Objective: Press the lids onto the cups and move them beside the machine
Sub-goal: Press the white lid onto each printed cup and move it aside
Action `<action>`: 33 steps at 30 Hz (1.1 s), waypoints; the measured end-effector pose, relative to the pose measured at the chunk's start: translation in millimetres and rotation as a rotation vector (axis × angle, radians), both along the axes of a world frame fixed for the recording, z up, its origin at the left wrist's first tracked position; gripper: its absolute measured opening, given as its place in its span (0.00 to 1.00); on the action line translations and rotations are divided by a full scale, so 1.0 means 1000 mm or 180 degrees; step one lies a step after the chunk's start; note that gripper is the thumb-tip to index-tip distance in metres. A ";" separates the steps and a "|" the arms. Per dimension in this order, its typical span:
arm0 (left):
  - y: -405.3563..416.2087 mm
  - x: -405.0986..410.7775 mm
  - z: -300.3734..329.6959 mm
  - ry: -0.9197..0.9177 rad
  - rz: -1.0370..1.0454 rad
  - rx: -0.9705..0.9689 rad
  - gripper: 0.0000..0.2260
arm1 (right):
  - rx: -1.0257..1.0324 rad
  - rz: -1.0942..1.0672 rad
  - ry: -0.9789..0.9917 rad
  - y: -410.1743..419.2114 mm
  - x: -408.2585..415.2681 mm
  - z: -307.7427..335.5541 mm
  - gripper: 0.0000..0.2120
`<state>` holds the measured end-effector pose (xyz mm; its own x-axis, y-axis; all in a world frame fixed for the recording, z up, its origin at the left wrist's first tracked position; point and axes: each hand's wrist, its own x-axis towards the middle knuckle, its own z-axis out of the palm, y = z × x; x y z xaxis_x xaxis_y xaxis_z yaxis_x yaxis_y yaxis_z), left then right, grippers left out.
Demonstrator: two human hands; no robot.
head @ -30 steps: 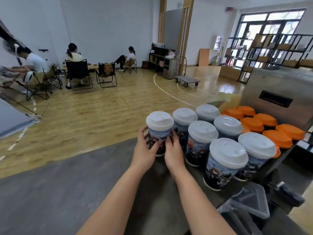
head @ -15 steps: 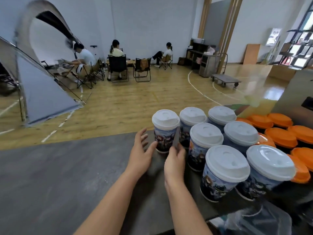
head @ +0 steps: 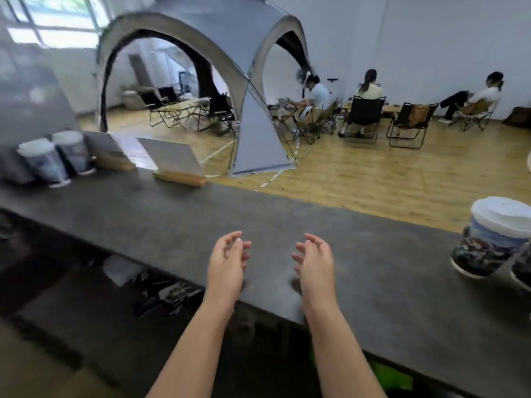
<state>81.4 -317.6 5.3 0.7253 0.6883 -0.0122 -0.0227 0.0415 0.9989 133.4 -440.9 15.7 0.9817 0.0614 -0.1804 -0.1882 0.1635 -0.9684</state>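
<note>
head view: both hands hover over the dark grey counter, palms facing each other with a gap between them. the left hand is loosely open, fingers curled, holding nothing. the right hand is likewise half open and empty. at the right edge stands a lidded paper cup with a white lid and printed sides, well apart from the hands; a sliver of another cup shows just beside it. at the far left two more lidded cups, blurred, stand together on the counter, next to two wooden-based sign stands. beyond the counter are a grey dome tent and seated people on folding chairs.
</note>
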 end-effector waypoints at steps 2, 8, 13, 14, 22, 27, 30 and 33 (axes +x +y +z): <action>0.048 -0.033 0.004 0.0016 0.0257 -0.0037 0.08 | -0.0032 0.0259 -0.0052 0.048 -0.019 0.005 0.09; 0.204 -0.134 0.010 -0.0005 0.0710 0.0003 0.10 | 0.0101 0.0702 -0.0236 0.215 -0.098 0.006 0.08; 0.319 -0.203 0.014 -0.0011 0.0985 0.0191 0.10 | 0.0395 0.0972 -0.0221 0.339 -0.159 0.006 0.09; 0.337 -0.212 0.014 -0.0010 0.1041 0.0186 0.11 | 0.0403 0.1035 -0.0239 0.358 -0.167 0.006 0.09; 0.457 -0.207 0.012 -0.0054 0.1099 0.0003 0.11 | 0.0255 0.1015 -0.0477 0.483 -0.161 0.004 0.10; 0.540 -0.152 0.006 -0.0096 0.1008 0.0017 0.11 | 0.0281 0.1050 -0.0535 0.567 -0.115 -0.007 0.10; 0.597 -0.105 0.005 -0.0150 0.1055 0.0034 0.09 | 0.0435 0.1057 -0.0499 0.624 -0.075 -0.007 0.10; 0.653 -0.059 0.012 -0.0178 0.1152 0.0052 0.07 | 0.0402 0.1145 -0.0441 0.684 -0.034 -0.002 0.10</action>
